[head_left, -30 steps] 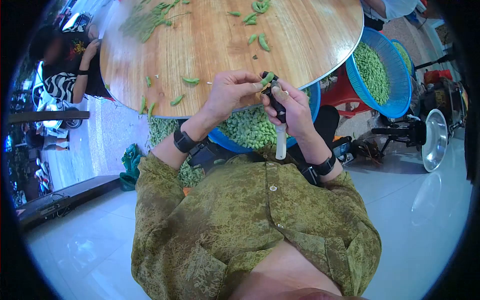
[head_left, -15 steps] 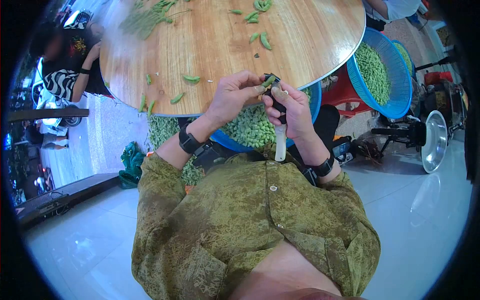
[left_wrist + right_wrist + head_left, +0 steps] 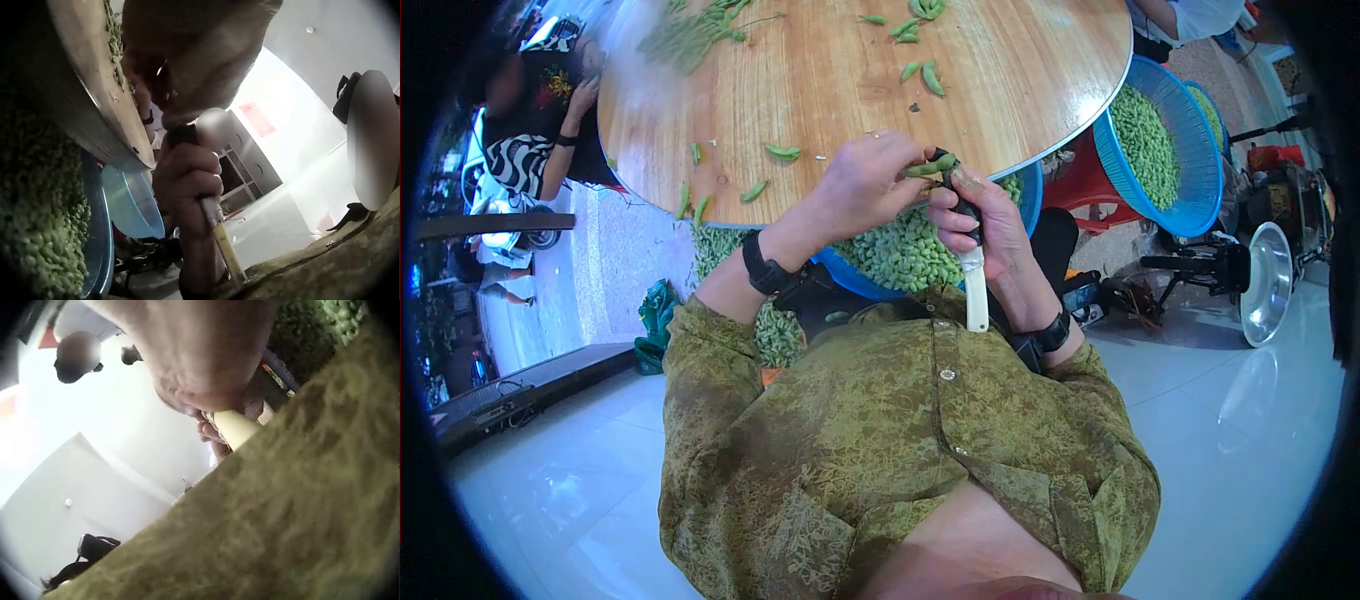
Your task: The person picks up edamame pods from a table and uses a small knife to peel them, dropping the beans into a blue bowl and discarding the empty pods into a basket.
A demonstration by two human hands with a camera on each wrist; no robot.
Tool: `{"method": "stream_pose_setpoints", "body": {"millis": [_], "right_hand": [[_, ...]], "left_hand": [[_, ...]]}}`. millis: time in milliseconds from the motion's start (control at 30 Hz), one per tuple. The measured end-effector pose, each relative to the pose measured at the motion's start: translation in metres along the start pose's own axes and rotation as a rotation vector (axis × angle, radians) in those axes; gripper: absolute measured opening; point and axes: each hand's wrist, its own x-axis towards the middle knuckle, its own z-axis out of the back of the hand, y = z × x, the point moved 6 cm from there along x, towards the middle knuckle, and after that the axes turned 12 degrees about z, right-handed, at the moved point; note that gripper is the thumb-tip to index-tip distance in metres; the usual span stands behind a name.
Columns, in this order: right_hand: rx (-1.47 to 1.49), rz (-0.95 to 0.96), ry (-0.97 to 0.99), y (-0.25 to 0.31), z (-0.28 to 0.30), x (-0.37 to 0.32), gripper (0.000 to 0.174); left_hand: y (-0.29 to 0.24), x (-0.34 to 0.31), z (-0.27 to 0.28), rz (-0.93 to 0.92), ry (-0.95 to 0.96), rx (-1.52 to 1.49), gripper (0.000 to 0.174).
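In the head view my left hand pinches a green bean pod over the table's near edge. Its tip meets the dark top end of a tool with a long white handle and a black upper part. My right hand grips that tool upright around the black part, the handle pointing toward my shirt. The tool's exact kind is hard to tell, since fingers cover much of it. Below both hands stands a blue basin of shelled green beans. The left wrist view also shows the right hand curled around the tool.
Loose pods lie scattered on the round wooden table, with a pile of pods farther back. At right, a blue basket of beans rests on a red stool. Another person sits at left.
The pod has tilted flatter and my left hand has turned, its back now more upward. The tool's white handle has swung slightly to the right in my right hand.
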Motion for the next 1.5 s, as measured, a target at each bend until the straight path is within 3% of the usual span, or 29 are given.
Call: {"method": "stream_pose_setpoints", "body": {"millis": [33,167,233,267,333,367,433,500,533,600,667,700,767,867,1000,1100,1200,1267,1367,1500], "right_hand": [[0.047,-0.014,0.018,-0.002,-0.004,0.000,0.031],[0.056,-0.006,0.038,-0.003,-0.005,0.001,0.033],[0.034,0.001,0.037,-0.004,-0.006,0.001,0.031],[0.009,0.009,0.037,-0.003,-0.007,0.000,0.030],[-0.100,0.033,0.010,0.001,-0.004,-0.003,0.027],[-0.211,0.058,-0.016,0.005,-0.001,-0.005,0.025],[-0.235,0.036,-0.002,0.009,0.003,-0.008,0.023],[-0.257,0.012,0.012,0.007,0.006,-0.010,0.022],[-0.433,0.088,-0.021,0.012,0.011,-0.010,0.020],[-0.608,0.163,-0.055,0.015,0.015,-0.010,0.019],[-1.208,0.565,-0.034,0.031,0.004,-0.014,0.024],[-1.207,0.565,-0.035,0.032,0.005,-0.013,0.024],[-1.507,0.761,0.031,0.037,-0.006,-0.016,0.029],[-1.675,0.850,0.093,0.037,-0.013,-0.018,0.028],[-1.769,0.892,0.144,0.033,-0.011,-0.020,0.023],[-1.781,0.858,0.146,0.035,-0.005,-0.023,0.020],[-1.761,0.712,0.221,0.030,-0.009,-0.029,0.019],[-1.790,0.829,0.372,0.025,-0.019,-0.037,0.020],[-1.856,0.770,0.488,0.019,-0.025,-0.044,0.019],[-1.887,0.790,0.471,0.018,-0.021,-0.042,0.018]], "left_hand": [[-0.019,-0.005,0.003,-0.280,-0.107,0.294,0.022],[-0.020,-0.011,0.002,-0.247,-0.111,0.276,0.021],[0.008,-0.007,-0.006,0.196,0.031,-0.229,0.022],[0.008,-0.007,-0.006,0.196,0.030,-0.229,0.022],[0.024,-0.014,-0.020,0.625,0.220,-0.689,0.021],[0.027,-0.014,-0.019,0.624,0.222,-0.689,0.021],[0.032,-0.019,-0.028,0.767,0.422,-1.094,0.022],[0.028,-0.021,-0.032,0.809,0.388,-0.982,0.021],[0.027,-0.022,-0.034,0.846,0.354,-0.867,0.022],[0.022,-0.022,-0.036,0.743,0.321,-0.702,0.022],[0.014,-0.022,-0.037,0.564,0.230,-0.417,0.022],[0.015,-0.024,-0.042,0.564,0.231,-0.417,0.022],[0.008,-0.025,-0.041,0.353,0.131,-0.229,0.022],[0.006,-0.026,-0.042,0.326,0.161,-0.179,0.019],[-0.013,-0.029,-0.036,0.310,0.124,-0.064,0.016],[-0.008,-0.036,-0.044,0.406,0.211,-0.095,0.016],[0.003,-0.043,-0.052,0.496,0.158,-0.243,0.016],[0.010,-0.048,-0.065,0.592,0.304,-0.360,0.015],[0.010,-0.048,-0.068,0.512,0.219,-0.243,0.013],[0.019,-0.049,-0.081,0.461,0.116,-0.202,0.013]]}}
